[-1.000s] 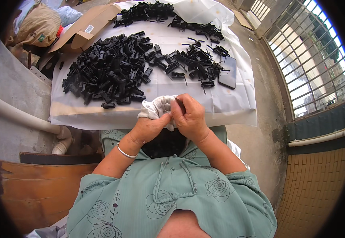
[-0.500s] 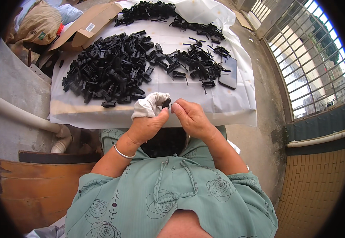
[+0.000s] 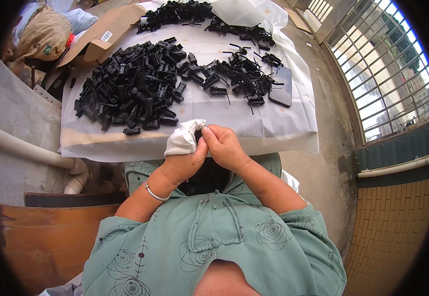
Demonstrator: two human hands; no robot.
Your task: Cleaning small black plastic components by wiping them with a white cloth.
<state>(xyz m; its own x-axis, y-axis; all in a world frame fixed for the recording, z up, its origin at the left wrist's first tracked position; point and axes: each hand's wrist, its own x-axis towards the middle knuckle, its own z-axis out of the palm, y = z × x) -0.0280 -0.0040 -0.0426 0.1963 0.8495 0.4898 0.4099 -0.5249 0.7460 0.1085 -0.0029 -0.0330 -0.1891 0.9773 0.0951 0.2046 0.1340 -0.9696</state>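
Over the table's near edge, my left hand (image 3: 187, 157), its fingers covered by a white cloth glove (image 3: 180, 140), closes on a small black plastic part (image 3: 198, 133). My right hand (image 3: 226, 148) is pinched against that part, thumb and forefinger together; whatever lies between those fingertips is hidden. Both hands touch at the fingers. Beyond them on the left lies a large heap of black plastic parts (image 3: 130, 86). To its right is a looser group of black parts with thin prongs (image 3: 244, 74).
White sheeting (image 3: 195, 143) covers the table. A dark phone (image 3: 280, 88) lies at the right, near more black parts (image 3: 175, 15) at the back. An opened cardboard box (image 3: 108, 34) sits far left by a bulging sack (image 3: 47, 34). A barred window (image 3: 382, 64) stands right.
My right hand has moved left and closed up against my left hand, covering more of the black part. The whole view has shifted slightly.
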